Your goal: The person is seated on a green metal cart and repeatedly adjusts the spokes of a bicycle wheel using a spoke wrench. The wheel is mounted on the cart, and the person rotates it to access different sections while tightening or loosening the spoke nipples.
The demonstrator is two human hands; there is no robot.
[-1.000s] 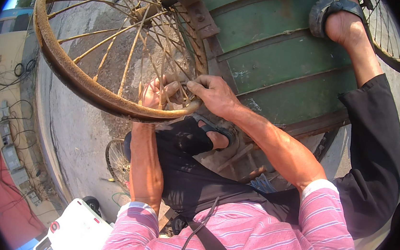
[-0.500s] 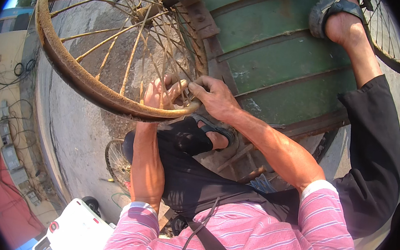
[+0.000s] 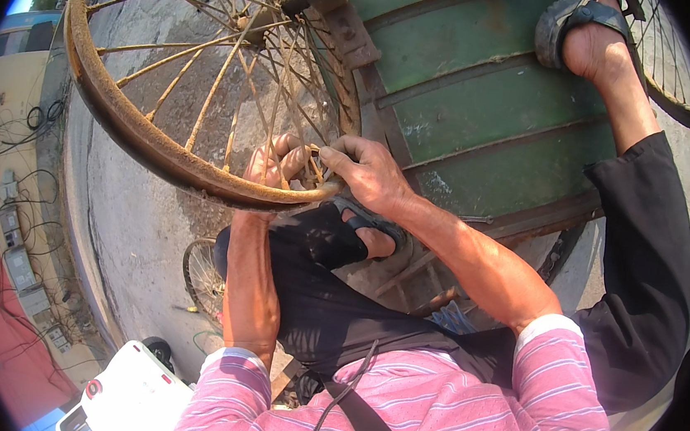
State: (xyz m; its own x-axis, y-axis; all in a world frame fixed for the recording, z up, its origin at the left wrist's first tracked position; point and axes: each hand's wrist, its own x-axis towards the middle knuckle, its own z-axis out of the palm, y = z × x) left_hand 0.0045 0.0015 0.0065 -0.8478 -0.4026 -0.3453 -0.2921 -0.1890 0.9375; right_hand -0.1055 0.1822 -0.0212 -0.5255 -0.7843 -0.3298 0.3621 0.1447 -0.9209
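Green ribbed panel (image 3: 497, 105) spans far ctr-R. Rusty spoked wheel (image 3: 255, 28), the thing being worked on, sits far L, its rim (image 3: 231, 186) curving to the near side. At its near R part, L hand (image 3: 274, 163) reaches in among the spokes (image 3: 216, 91), fingers curled; R hand (image 3: 370, 170) is just R of it, thumb & forefinger bent together. Can't tell what, if anything, either 1 grasps. Step in hand looks like close fingertip work by the spoke ends; next move prob. calls for a steady, precise pinch w/ both. No readable brands, labels or writing.
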